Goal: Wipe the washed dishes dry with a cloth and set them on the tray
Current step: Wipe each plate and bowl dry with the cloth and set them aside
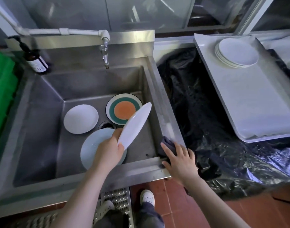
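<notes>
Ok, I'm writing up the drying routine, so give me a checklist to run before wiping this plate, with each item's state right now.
1. White plate held securely: ok, the left hand grips its lower edge, tilted above the sink.
2. Cloth ready: not ok, the right hand only rests on it at the sink's corner.
3. Tray has room: ok, bare space in front of the plate stack.
4. Tap off: ok, no stream visible.
5. Plate free of drips: cannot tell.
6. Dishes left: three plates remain in the sink.
</notes>
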